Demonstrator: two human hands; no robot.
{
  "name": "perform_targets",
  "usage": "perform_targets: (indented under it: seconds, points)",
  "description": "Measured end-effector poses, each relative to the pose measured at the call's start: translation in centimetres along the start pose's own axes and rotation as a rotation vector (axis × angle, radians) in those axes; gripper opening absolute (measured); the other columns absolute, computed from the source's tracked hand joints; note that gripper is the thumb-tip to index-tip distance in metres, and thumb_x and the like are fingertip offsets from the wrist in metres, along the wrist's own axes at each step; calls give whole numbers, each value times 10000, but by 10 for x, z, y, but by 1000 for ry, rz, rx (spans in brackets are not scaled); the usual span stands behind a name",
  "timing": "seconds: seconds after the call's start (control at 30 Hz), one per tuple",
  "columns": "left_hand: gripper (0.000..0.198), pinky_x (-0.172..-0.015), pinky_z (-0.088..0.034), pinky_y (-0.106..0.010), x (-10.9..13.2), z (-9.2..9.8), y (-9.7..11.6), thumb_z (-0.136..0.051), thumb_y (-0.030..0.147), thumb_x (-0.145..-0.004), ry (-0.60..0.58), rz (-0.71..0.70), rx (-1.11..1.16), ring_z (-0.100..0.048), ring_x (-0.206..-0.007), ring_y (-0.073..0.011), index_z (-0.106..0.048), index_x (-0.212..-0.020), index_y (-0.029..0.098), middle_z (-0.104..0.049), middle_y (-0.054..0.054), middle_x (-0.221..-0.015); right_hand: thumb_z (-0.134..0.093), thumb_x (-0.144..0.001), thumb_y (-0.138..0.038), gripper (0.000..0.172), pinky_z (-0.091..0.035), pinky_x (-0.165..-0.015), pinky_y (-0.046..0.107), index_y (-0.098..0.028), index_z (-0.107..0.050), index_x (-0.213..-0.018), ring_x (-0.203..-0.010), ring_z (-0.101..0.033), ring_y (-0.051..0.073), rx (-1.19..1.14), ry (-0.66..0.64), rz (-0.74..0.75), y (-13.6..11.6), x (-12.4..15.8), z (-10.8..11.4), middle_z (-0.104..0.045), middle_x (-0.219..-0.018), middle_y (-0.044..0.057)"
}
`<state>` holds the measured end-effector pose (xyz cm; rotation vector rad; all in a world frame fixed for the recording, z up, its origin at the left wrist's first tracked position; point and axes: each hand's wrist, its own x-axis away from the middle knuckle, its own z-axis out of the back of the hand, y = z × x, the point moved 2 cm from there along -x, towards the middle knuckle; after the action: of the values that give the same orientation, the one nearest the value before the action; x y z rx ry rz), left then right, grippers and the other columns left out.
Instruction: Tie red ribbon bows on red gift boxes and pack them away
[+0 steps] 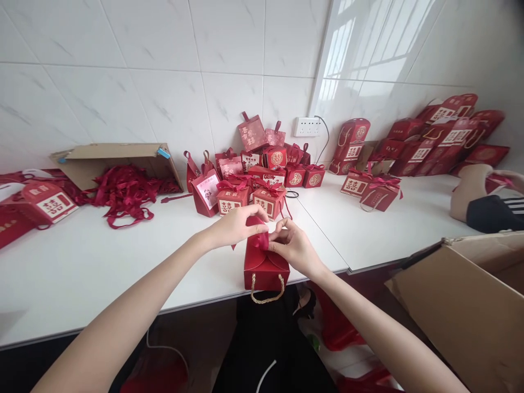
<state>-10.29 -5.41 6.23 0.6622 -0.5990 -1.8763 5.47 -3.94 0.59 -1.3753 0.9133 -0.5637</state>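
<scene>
A red gift box [266, 270] is set at the near edge of the counter [184, 273], in front of the person, with its rope handle [267, 301] hung over that edge. Its top flaps are folded in, and a red ribbon [262, 241] is gathered above them. The ribbon is pinched by the right hand [292, 245], the grip narrow, thumb against fingers. The left hand [233, 226] is arched over the far end of the gift box, thumb near the ribbon and fingers curved above; whether any ribbon is held in that grip cannot be told. Just behind the gift box, two bow-topped boxes [231, 202] are placed side by side, with more red packages [251, 134] crowded behind them. To the left of the gift box, a heap of ribbons [123, 188] is spilled from a cardboard tray [102, 150]. To its right, two small boxes [380, 196] are laid close together, and farther right a tall stack of boxes [442, 134] is piled. At the far right from the gift box, a co-worker's striped sleeve [491, 213] is seen, behind an open carton [458, 305].
</scene>
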Motion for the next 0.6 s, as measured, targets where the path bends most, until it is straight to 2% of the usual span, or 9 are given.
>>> perform_targets:
  seconds: [0.07, 0.17, 0.27, 0.47, 0.6]
  points:
    - [247, -740, -446, -280, 0, -4, -9, -550, 411, -784, 49, 5, 43, -567, -807, -157, -579, -855, 176, -617, -9, -882, -750, -620, -386, 438, -491, -672, 307, -224, -361, -741, -661, -631, 158, -63, 11, -17, 2, 0, 0, -648, -661, -36]
    - [224, -712, -438, -266, 2, -14, -22, -542, 384, -794, 52, 15, 89, -561, -767, -144, -581, -790, 164, -615, -9, -811, -773, -585, -403, 459, -491, -657, 286, -215, -368, -692, -669, -638, 156, -86, 29, -21, 3, 0, 0, -648, -652, -30]
    - [171, -714, -439, -276, 9, -21, -28, -556, 337, -780, 84, -6, 72, -558, -783, -154, -588, -783, 169, -617, -17, -823, -769, -586, -395, 439, -491, -660, 283, -210, -377, -660, -676, -637, 153, -79, 68, 9, 2, 1, 0, -650, -658, -20]
    - [89, -828, -437, -311, 27, -30, -20, -542, 246, -767, 158, -119, -33, -544, -904, -186, -595, -741, 179, -608, -46, -885, -677, -683, -317, 290, -490, -666, 288, -207, -410, -654, -682, -627, 146, 33, 114, 71, -4, 4, -3, -645, -689, -8]
    - [102, -839, -440, -322, 33, -39, -13, -556, 260, -758, 223, -68, 18, -550, -916, -195, -597, -711, 179, -611, -51, -920, -625, -705, -259, 207, -477, -668, 287, -202, -430, -663, -694, -609, 147, 155, 144, 97, -2, 5, -4, -636, -731, 7]
